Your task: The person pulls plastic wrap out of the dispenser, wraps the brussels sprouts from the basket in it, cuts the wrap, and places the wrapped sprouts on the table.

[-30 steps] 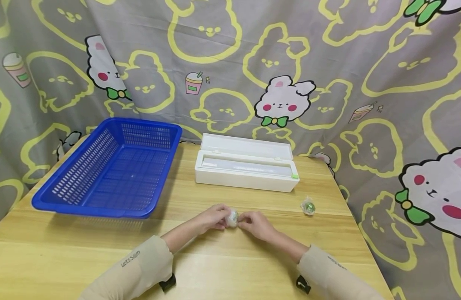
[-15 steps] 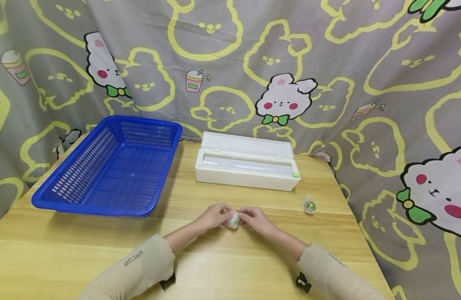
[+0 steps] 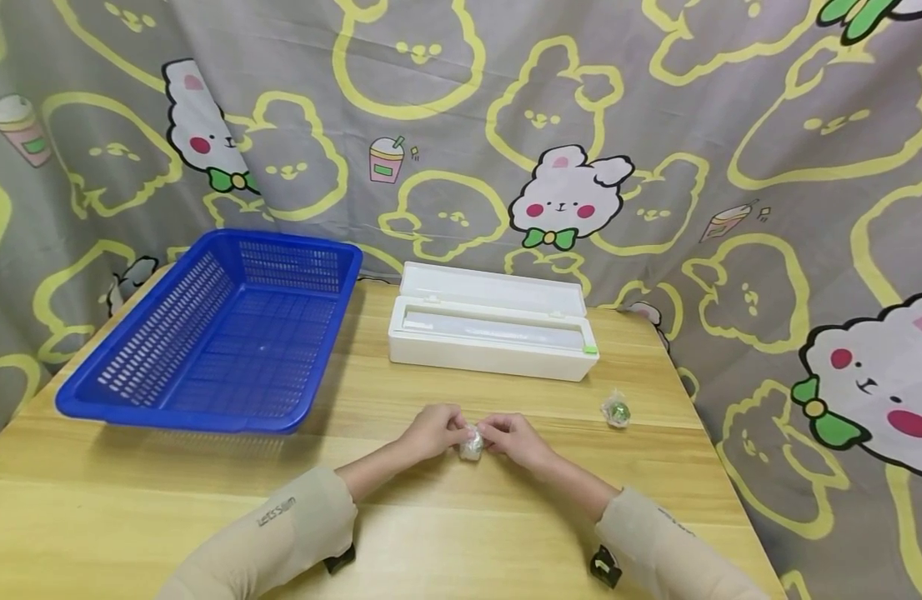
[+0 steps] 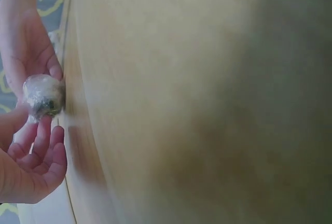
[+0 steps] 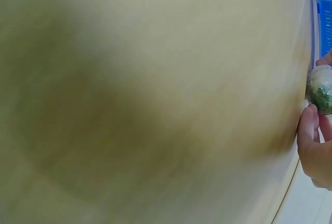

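Note:
A small round thing wrapped in clear plastic film is held between both hands, low over the front middle of the table. In the left wrist view the bundle looks whitish, with a dark green patch; more green shows on it in the right wrist view. What is inside the film cannot be made out. My left hand pinches it from the left with thumb and fingers. From the right, my right hand pinches its upper edge. A second film-wrapped ball, green, lies on the table to the right.
A white cling film box with its lid up and a roll inside stands behind the hands. At the left is a blue perforated plastic basket. The wooden table backs onto a patterned curtain.
Both hands stay around the wrapped ball, which has turned and shifted slightly to the right. The right hand's fingers have moved up to its top edge. Box, basket and second ball stay put.

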Motion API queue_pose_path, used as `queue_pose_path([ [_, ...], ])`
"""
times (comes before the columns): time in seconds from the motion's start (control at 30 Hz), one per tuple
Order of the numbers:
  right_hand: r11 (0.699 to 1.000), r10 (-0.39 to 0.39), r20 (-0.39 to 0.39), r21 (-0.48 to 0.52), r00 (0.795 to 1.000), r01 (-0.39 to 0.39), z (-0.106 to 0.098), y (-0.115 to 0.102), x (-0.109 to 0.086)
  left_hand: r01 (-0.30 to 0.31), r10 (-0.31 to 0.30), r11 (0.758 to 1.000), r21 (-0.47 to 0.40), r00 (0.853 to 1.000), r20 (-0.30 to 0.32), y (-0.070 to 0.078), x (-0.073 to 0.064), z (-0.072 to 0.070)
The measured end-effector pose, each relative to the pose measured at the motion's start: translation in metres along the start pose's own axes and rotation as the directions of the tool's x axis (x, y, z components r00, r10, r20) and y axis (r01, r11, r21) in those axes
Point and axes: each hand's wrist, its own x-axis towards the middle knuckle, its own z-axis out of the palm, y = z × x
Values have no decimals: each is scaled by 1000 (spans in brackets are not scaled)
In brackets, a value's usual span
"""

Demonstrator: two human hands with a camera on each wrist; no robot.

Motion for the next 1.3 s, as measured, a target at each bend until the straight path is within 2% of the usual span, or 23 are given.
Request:
queue_pose_path([
  [0.2,1000,-7,-46,-12,999,6,4,1,3,-6,6,1000,12,1000,-9,0,1,2],
  [0.3,993,-64,-58,-100,996,58,4,1,4,4,-4,1000,-6,1000,-5,1,1,0],
  [0.37,972,-130,-57,-204,990,116,4,1,4,6,-5,1000,-27,1000,7,1,1,-2],
  [0.5,887,-270,-18,-393,963,242,2,2,0,2,0,999,-41,998,57,-1,0,-5],
  [0.6,823,-338,6,-483,941,298,0,1,-6,-10,13,999,-33,995,94,-3,-2,-9],
  [0.67,785,-371,18,-527,928,324,-1,0,-10,-37,40,999,-20,993,113,-3,-3,-11],
  [0.8,667,-461,52,-638,886,385,0,-1,-16,-116,113,993,9,985,129,-4,-4,-13],
  [0.87,616,-493,61,-680,868,398,1,-1,-17,-141,137,990,27,983,123,-4,-3,-12],
  [0.9,602,-498,61,-693,865,396,1,-1,-17,-148,142,988,40,983,117,-4,-3,-12],
  [1.0,614,-495,41,-691,868,382,2,0,-17,-153,146,986,60,984,97,-4,-1,-10],
  [1.13,669,-481,7,-643,877,372,4,1,-16,-137,134,989,47,989,62,-4,1,-8],
  [1.2,686,-487,-1,-620,874,381,5,2,-15,-128,126,991,39,991,40,-5,3,-6],
  [1.3,692,-509,-1,-595,861,408,7,5,-12,-116,116,992,51,993,9,-7,2,-4],
])
